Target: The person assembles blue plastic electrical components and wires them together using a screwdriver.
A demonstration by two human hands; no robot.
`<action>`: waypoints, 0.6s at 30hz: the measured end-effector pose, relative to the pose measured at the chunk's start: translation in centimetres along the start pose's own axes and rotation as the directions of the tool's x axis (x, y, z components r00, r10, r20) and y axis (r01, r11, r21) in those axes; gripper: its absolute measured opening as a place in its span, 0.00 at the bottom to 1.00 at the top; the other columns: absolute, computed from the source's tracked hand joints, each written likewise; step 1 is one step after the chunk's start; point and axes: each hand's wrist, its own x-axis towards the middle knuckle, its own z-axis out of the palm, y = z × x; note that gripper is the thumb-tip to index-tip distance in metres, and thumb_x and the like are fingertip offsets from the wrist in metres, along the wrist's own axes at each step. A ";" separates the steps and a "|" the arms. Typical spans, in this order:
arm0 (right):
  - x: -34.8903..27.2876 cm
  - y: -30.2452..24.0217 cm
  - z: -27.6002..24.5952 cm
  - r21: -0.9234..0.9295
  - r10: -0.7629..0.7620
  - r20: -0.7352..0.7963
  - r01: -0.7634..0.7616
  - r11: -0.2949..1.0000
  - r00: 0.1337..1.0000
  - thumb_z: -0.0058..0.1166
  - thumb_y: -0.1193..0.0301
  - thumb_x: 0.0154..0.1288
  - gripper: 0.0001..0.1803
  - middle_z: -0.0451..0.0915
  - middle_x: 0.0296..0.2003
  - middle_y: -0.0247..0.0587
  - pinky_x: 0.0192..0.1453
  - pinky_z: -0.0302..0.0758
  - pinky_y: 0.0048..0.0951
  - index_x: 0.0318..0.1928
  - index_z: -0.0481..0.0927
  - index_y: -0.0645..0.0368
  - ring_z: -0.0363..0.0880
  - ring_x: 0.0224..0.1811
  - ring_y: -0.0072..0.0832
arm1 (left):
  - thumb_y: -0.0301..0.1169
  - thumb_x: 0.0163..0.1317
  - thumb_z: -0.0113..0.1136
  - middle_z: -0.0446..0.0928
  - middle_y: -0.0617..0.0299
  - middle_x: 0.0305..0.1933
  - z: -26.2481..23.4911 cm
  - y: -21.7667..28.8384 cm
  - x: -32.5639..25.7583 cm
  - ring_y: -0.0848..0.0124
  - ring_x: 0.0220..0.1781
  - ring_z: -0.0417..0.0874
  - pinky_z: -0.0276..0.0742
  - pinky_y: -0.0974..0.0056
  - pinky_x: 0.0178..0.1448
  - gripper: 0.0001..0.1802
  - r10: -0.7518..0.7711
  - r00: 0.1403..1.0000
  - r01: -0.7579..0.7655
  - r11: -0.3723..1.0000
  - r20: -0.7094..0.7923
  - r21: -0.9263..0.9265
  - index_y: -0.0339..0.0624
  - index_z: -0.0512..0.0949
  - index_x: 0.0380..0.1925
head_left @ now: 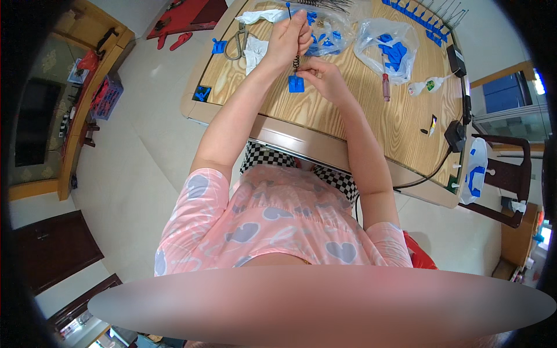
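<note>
Thin metal rod (296,43) with a blue-tipped end at top, small dark coil spring threaded on its lower part, stands near upright over the near-centre of the wooden table (371,116). Long axis runs far-to-near. At its lower end sits a flat blue plastic piece (296,84), squarish, matte.

Left hand (288,40) is closed in a fist round the upper rod, above the spring. Right hand (325,78) lies just right of the blue piece, fingertips pinched at the rod's lower end where rod and piece meet; it is the nearer hand to that joint.

Farther right: clear crinkled plastic bags (386,40) of more blue parts, a red-handled screwdriver (386,87). Far left: metal pliers-like tool (235,43).
</note>
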 end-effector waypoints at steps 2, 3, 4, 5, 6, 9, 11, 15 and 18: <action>-0.1 -0.1 0.0 -0.008 0.018 -0.008 -0.018 1.000 1.000 0.60 0.71 0.51 0.08 0.72 0.22 0.38 0.30 0.67 0.26 0.32 0.80 0.61 0.69 0.24 0.27 | 0.46 0.69 0.39 0.49 0.72 0.12 0.0 0.0 0.0 0.81 0.12 0.50 0.43 0.72 0.15 0.25 0.007 1.000 -0.007 1.000 0.007 -0.002 0.47 0.55 0.15; -0.1 -0.3 -0.1 -0.013 0.045 0.018 -0.045 0.999 0.999 0.59 0.72 0.53 0.08 0.74 0.24 0.37 0.33 0.67 0.25 0.33 0.80 0.63 0.69 0.25 0.25 | 0.46 0.69 0.39 0.49 0.72 0.12 0.0 0.0 0.0 0.81 0.12 0.50 0.43 0.72 0.15 0.25 0.004 1.000 -0.004 1.000 0.000 -0.002 0.47 0.55 0.15; -0.1 -0.5 -0.1 -0.020 0.072 0.044 -0.071 0.997 0.996 0.58 0.74 0.55 0.07 0.75 0.26 0.37 0.35 0.68 0.23 0.34 0.80 0.65 0.68 0.26 0.23 | 0.46 0.69 0.39 0.49 0.72 0.12 0.0 0.0 -0.1 0.81 0.12 0.50 0.43 0.72 0.15 0.25 0.001 1.000 -0.001 1.000 -0.007 -0.001 0.47 0.55 0.15; -0.1 -0.5 -0.1 -0.019 0.072 0.045 -0.072 0.997 0.996 0.58 0.74 0.55 0.07 0.75 0.26 0.37 0.35 0.68 0.23 0.34 0.80 0.65 0.68 0.26 0.23 | 0.46 0.69 0.39 0.49 0.72 0.12 -0.1 -0.2 0.0 0.81 0.12 0.50 0.43 0.72 0.15 0.25 0.001 1.000 -0.001 1.000 -0.008 -0.001 0.47 0.55 0.15; -0.1 -0.4 -0.1 -0.027 0.077 0.047 -0.076 0.997 0.996 0.58 0.74 0.55 0.07 0.75 0.26 0.37 0.35 0.68 0.23 0.34 0.80 0.64 0.68 0.26 0.23 | 0.46 0.69 0.39 0.49 0.72 0.12 -0.2 -0.3 0.0 0.81 0.12 0.49 0.43 0.72 0.15 0.25 0.016 1.000 -0.016 1.000 -0.002 0.004 0.47 0.55 0.15; -0.1 -0.3 0.1 -0.023 0.073 0.025 -0.072 0.997 0.997 0.59 0.72 0.53 0.08 0.74 0.24 0.37 0.33 0.68 0.25 0.33 0.80 0.63 0.69 0.26 0.25 | 0.46 0.69 0.38 0.49 0.72 0.12 -0.4 -0.6 0.1 0.81 0.12 0.49 0.44 0.72 0.15 0.25 0.034 0.999 -0.034 0.999 0.006 0.012 0.47 0.55 0.14; -0.2 -0.1 0.1 -0.013 0.064 0.000 -0.064 0.998 0.998 0.61 0.70 0.52 0.09 0.73 0.23 0.38 0.31 0.68 0.26 0.32 0.80 0.62 0.70 0.25 0.27 | 0.46 0.69 0.38 0.49 0.72 0.12 -0.3 -0.6 0.1 0.81 0.12 0.49 0.44 0.72 0.15 0.25 0.036 0.999 -0.036 0.999 0.011 0.014 0.47 0.55 0.14; -0.2 -0.5 0.0 -0.011 0.052 -0.002 -0.052 0.999 0.999 0.60 0.70 0.52 0.09 0.74 0.23 0.39 0.31 0.69 0.26 0.32 0.80 0.62 0.71 0.25 0.27 | 0.46 0.69 0.38 0.49 0.72 0.12 0.0 -0.1 -0.1 0.81 0.12 0.50 0.44 0.72 0.16 0.25 0.026 1.000 -0.026 0.999 0.012 0.018 0.47 0.54 0.14; -0.3 -0.7 -0.1 -0.014 0.068 0.008 -0.068 0.998 0.998 0.60 0.70 0.52 0.09 0.74 0.24 0.39 0.32 0.69 0.26 0.32 0.80 0.62 0.71 0.25 0.27 | 0.47 0.69 0.37 0.49 0.72 0.13 -0.1 -0.1 -0.2 0.81 0.13 0.49 0.43 0.72 0.17 0.24 0.020 1.000 -0.020 1.000 0.014 0.018 0.47 0.55 0.16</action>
